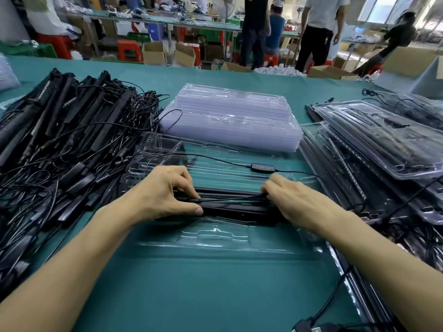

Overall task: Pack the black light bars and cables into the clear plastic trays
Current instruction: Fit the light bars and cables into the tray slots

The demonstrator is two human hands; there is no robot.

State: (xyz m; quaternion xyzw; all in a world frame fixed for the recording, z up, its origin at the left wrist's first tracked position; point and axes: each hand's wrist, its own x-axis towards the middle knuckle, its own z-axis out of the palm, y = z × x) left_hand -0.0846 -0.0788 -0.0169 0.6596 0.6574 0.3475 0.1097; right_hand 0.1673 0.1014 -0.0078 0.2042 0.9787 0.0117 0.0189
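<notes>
I see both ends of the black light bars (237, 208) hidden under the hands, with the left hand (165, 190) pinching them and the right hand (294, 197) curled over the other end, as they lie in the clear tray (215, 238), whose edges are hard to trace. A cable (262, 167) crosses its far side. The loose pile (60, 144) at left is cut off. Green table (203, 295); blurred workshop behind, with people (316, 32) standing.
</notes>
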